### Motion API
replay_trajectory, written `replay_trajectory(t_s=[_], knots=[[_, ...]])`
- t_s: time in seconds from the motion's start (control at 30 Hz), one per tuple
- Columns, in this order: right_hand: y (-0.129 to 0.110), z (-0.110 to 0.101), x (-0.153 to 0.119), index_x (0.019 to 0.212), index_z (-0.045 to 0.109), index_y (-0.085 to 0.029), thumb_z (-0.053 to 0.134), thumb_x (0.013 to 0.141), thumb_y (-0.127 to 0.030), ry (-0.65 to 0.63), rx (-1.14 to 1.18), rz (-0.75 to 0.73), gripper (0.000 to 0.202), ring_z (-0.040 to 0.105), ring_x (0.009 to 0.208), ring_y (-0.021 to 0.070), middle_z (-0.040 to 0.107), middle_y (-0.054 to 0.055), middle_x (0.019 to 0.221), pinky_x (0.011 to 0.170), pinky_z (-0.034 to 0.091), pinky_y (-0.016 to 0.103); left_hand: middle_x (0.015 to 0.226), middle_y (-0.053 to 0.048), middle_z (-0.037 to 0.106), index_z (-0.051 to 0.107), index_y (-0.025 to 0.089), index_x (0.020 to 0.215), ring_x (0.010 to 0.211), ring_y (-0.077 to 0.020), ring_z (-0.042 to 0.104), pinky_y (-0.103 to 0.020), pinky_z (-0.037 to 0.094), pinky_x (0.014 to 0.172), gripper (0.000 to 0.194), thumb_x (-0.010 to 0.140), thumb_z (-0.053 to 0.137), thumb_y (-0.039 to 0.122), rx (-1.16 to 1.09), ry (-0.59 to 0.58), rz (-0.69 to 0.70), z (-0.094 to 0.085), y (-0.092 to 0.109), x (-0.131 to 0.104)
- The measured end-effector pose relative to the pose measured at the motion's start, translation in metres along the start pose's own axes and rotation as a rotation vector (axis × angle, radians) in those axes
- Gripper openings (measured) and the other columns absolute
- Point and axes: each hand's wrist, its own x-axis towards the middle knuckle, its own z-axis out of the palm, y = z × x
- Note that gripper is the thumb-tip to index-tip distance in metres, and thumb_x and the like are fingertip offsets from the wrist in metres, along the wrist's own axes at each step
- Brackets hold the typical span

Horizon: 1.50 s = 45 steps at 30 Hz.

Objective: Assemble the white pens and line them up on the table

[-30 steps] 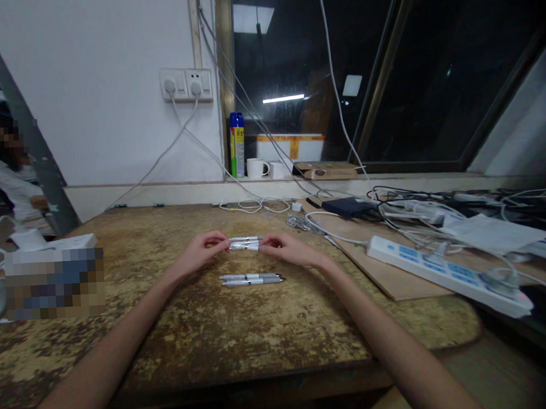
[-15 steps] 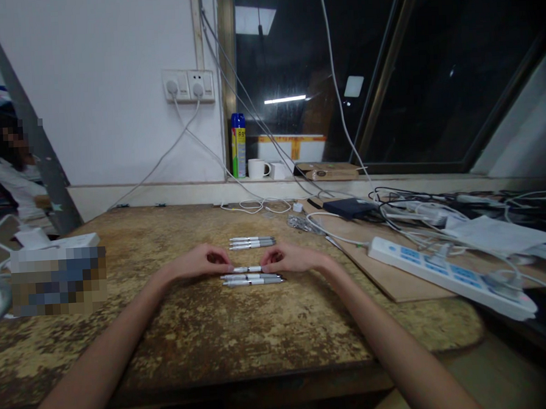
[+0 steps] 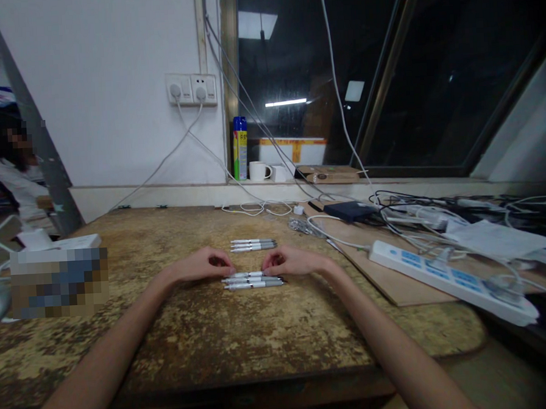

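My left hand (image 3: 207,264) pinches the left end of a white and grey pen (image 3: 249,275) between thumb and fingers. At the pen's right end, my right hand (image 3: 286,260) grips it the same way, so its ends are hidden by fingertips. Just on the near side lie more white pens with grey grips (image 3: 254,285), parallel and close to the held pen. Farther back, beyond my hands, a second group of similar pens (image 3: 253,245) lies side by side, tips pointing right. All rest on a worn wooden table (image 3: 243,340).
A white power strip (image 3: 451,280) lies on a board (image 3: 387,284) to the right, amid tangled cables and a dark flat box (image 3: 350,211). A spray can (image 3: 240,149) and a white mug (image 3: 259,170) stand on the sill. A person (image 3: 17,175) is at far left.
My hands have brought the held pen slightly nearer to the near group, narrowing the gap. The view has tilted up a little. The far group lies as before.
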Motion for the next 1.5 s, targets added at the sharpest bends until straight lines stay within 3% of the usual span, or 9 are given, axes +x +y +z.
replay_trajectory(t_s=[0.23,0.43,0.63,1.03,1.2,1.5], knots=[[0.002,0.0,0.001,0.091,0.074,-0.013,0.07,0.085,-0.046,0.035,0.006,0.005,0.033,0.061,0.072,0.0144,0.072,0.005,0.083,0.069,0.048,0.026,0.093,-0.004,0.074,0.076,0.018,0.097,0.084,-0.0194,0.061,-0.026,0.044,0.076,0.04,0.096,0.054,0.052,0.003,0.12,0.026,0.005,-0.006,0.004],[0.006,-0.001,0.0,0.091,0.074,-0.012,0.066,0.088,-0.041,0.102,-0.041,-0.039,0.029,0.063,0.076,0.0165,0.074,0.006,0.088,0.073,0.048,0.027,0.084,-0.003,0.07,0.074,0.017,0.089,0.077,-0.0191,0.058,-0.027,0.042,0.069,0.046,0.097,0.048,0.054,0.093,0.261,0.022,0.012,-0.013,0.008],[0.008,-0.002,0.001,0.096,0.077,-0.013,0.066,0.088,-0.042,0.05,-0.035,-0.033,0.032,0.061,0.071,0.0151,0.075,0.005,0.085,0.066,0.046,0.025,0.089,-0.004,0.073,0.075,0.018,0.1,0.08,-0.0191,0.061,-0.027,0.044,0.072,0.039,0.094,0.056,0.052,0.037,0.177,0.044,0.013,-0.005,0.007],[0.008,-0.001,0.003,0.096,0.078,-0.014,0.072,0.084,-0.044,0.033,-0.021,-0.04,0.034,0.061,0.071,0.0142,0.075,0.006,0.086,0.065,0.047,0.024,0.097,-0.005,0.075,0.079,0.02,0.094,0.092,-0.0211,0.065,-0.029,0.047,0.083,0.03,0.087,0.068,0.047,0.026,0.072,0.075,0.007,0.003,0.002],[0.011,0.001,0.004,0.096,0.075,-0.013,0.074,0.082,-0.041,0.033,0.007,-0.051,0.031,0.06,0.07,0.0132,0.074,0.005,0.084,0.063,0.046,0.024,0.098,-0.004,0.075,0.079,0.02,0.095,0.09,-0.02,0.065,-0.028,0.048,0.082,0.037,0.094,0.057,0.051,0.027,0.071,0.055,0.005,0.004,0.003],[0.004,0.004,0.003,0.097,0.074,-0.014,0.067,0.088,-0.037,0.063,0.009,-0.063,0.026,0.062,0.076,0.015,0.073,0.005,0.089,0.071,0.05,0.026,0.097,-0.006,0.076,0.079,0.021,0.095,0.09,-0.021,0.066,-0.03,0.049,0.083,0.027,0.089,0.065,0.043,-0.041,0.06,0.084,0.007,0.001,0.003]])
